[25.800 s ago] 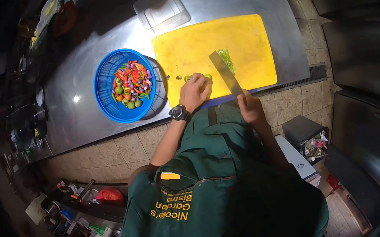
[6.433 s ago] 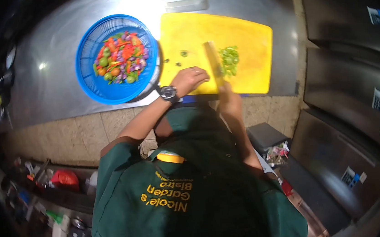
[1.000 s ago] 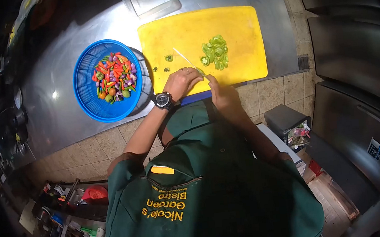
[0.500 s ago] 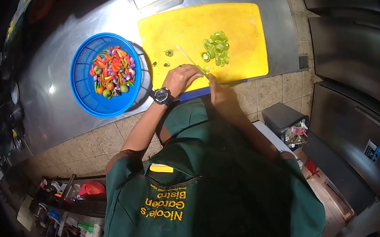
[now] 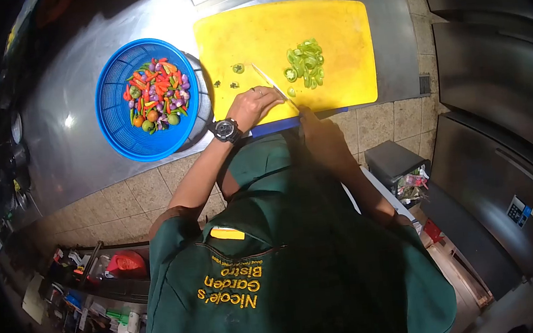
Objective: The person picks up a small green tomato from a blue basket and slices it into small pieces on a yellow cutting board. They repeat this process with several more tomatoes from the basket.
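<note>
Two-handed at the near edge of the yellow board (image 5: 279, 27): fingers of the right hand (image 5: 325, 140) closed round the handle of the knife (image 5: 274, 83), fingers of the left hand (image 5: 250, 108) curled beside the blade – hidden whether gripping anything. Just right of the left fingers, one small green slice (image 5: 291, 91); farther up, past the blade, sliced green pieces (image 5: 307, 60) – and well left of both hands, a blue basket (image 5: 105, 118) on the desk (image 5: 67, 160).

I'm in a restaurant kitchen: steel counter (image 5: 73, 159), yellow cutting board (image 5: 253, 30), knife (image 5: 269, 80), blue basket (image 5: 109, 127) of bright peppers (image 5: 165, 80), large dark metal-fronted units (image 5: 493, 183), and my green uniform (image 5: 244, 329) reads "Nicole's Garden Bistro."
</note>
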Action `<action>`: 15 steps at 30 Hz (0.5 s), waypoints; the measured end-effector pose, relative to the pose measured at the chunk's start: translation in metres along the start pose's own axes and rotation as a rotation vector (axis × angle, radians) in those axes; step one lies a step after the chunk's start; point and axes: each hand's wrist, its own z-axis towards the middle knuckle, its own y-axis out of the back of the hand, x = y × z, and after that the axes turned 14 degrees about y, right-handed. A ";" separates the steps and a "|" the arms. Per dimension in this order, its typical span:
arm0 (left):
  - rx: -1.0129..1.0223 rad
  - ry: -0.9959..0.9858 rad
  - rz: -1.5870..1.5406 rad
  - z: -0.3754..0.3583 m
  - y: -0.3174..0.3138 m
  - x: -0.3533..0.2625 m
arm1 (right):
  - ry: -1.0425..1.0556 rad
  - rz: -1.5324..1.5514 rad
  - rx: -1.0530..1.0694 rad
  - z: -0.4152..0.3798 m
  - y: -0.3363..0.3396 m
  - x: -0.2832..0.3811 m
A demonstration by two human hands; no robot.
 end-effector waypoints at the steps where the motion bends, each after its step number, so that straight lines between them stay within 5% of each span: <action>1: -0.002 0.002 0.003 0.000 0.000 0.000 | -0.036 -0.007 0.011 0.003 -0.004 0.001; 5: -0.017 -0.028 0.017 -0.002 -0.002 0.003 | 0.110 -0.049 -0.189 0.024 -0.046 -0.014; 7: 0.013 0.005 0.017 -0.005 0.000 0.002 | 0.239 0.013 -0.504 0.037 -0.053 -0.011; 15: 0.051 0.002 0.011 -0.009 -0.005 0.011 | 0.081 0.088 -0.183 0.017 -0.011 -0.009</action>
